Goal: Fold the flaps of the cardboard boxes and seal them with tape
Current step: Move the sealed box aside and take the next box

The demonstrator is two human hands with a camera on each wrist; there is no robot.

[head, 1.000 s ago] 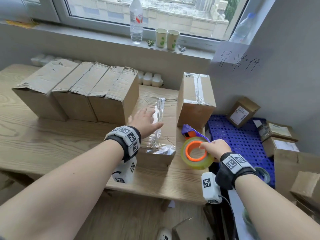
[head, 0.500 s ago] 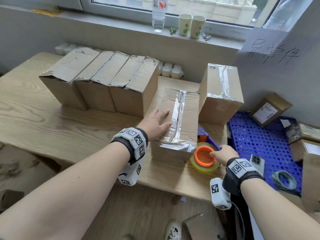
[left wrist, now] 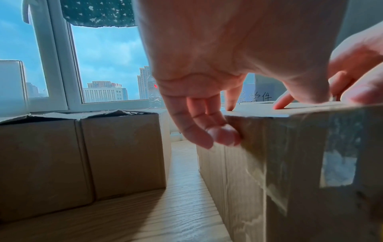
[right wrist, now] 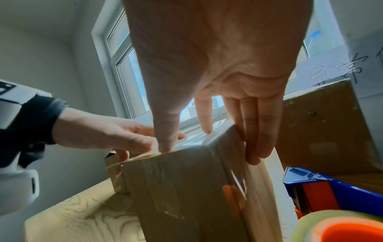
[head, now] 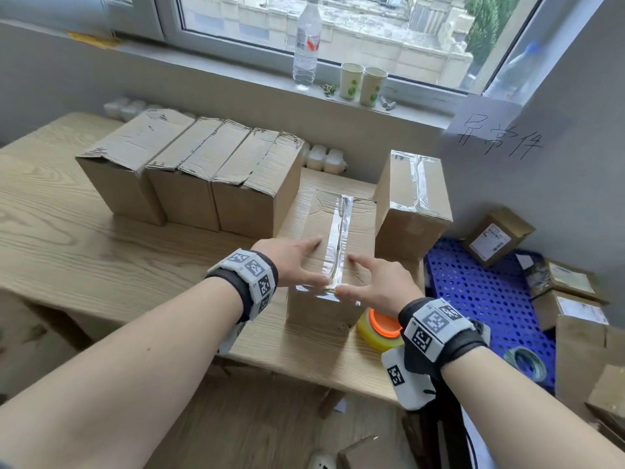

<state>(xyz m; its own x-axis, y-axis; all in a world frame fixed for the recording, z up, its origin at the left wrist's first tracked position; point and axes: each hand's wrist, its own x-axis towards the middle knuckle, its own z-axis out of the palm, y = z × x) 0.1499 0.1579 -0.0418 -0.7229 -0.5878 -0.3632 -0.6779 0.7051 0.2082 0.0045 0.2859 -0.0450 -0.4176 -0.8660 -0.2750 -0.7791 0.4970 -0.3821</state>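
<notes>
Both hands lie with a wide, flat grip on the taped brown cardboard box (head: 333, 252) at the wooden surface's (head: 67, 252) near edge. The left hand (head: 294, 262) and right hand (head: 380, 282) flank its clear tape seam (head: 338, 242), holding nothing. The orange-cored tape dispenser (head: 380, 328) sits just beside the box.

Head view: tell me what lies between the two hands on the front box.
A tape strip running along the box top seam separates the left hand and right hand, clearest in the head view.
</notes>
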